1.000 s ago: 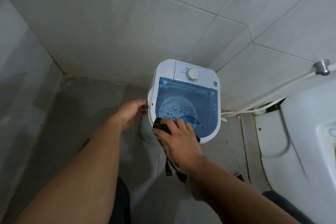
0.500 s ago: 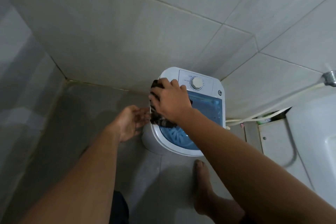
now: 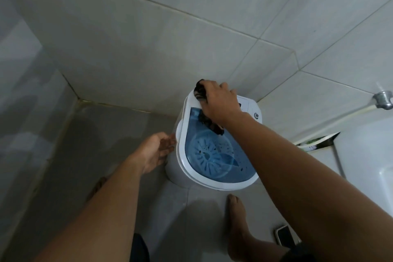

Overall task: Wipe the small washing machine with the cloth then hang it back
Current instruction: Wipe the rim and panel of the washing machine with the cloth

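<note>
Washing machine (image 3: 214,155) sits on the floor in the tiled corner. Right hand (image 3: 221,102) grip clenched on dark cloth (image 3: 201,92), wiping the rear control panel. Left hand (image 3: 156,151) grip released, bracing the side. Wiping step underway; lid next, probably.

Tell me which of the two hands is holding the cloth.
The right hand holds the dark cloth, pressing it on the washing machine at its back left corner. The left hand is empty, open beside the machine's left side.

phone (image 3: 285,238) on floor, hose (image 3: 314,141), wall tap (image 3: 383,99)
</note>
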`<state>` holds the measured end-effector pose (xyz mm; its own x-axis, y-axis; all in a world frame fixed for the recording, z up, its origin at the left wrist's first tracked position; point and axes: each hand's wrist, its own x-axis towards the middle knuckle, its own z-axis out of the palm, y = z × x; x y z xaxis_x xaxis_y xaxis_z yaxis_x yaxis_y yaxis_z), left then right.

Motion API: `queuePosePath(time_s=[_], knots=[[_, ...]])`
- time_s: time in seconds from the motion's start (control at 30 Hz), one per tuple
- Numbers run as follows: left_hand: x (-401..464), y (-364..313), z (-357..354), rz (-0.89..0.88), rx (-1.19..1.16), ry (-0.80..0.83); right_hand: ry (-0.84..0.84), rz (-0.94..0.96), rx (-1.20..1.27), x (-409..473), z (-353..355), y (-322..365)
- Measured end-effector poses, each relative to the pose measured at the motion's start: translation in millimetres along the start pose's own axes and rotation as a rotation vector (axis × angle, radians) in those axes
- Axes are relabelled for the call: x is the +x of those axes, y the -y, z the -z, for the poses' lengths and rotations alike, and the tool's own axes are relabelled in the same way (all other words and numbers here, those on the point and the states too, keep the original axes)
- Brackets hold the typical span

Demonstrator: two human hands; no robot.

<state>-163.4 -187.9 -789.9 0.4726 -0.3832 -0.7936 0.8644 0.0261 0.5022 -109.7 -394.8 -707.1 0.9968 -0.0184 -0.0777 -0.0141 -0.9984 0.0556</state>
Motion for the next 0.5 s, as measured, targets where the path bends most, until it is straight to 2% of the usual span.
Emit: queuePosePath(time_s=[0.1,0.17,0.23,0.3,0.33,0.43,0.5], knots=[[0.5,-0.8,-1.5,0.001,0.017,-0.019,0.024,0.076,-0.079,-24.7,-8.1,18.3],[0.2,-0.7,-1.1,0.009,0.014,-0.02,0.013,0.272,-0.088,-61.5,-17.2,32.0],[0.7,0.3,-0.9,-0.002,-0.002,-0.028,0.033,0.559,-0.047,-92.3,-20.9,34.0],[0.9,2.2,-1.0,-0.002,0.001,-0.029,0.071,0.73,-0.098,-87.1,-15.4,21.3],[0.5,2.6,-1.6,0.001,0.012,-0.027,0.071,0.693,-0.146,-74.2,-12.1,15.1],[-1.4,3.1,-4.2,-0.002,0.022,-0.051,0.048,0.271,-0.168,-26.3,0.7,7.1],[-3.2,2.5,-6.3,-0.01,0.008,-0.059,0.07,0.097,-0.134,-15.5,3.2,16.3]])
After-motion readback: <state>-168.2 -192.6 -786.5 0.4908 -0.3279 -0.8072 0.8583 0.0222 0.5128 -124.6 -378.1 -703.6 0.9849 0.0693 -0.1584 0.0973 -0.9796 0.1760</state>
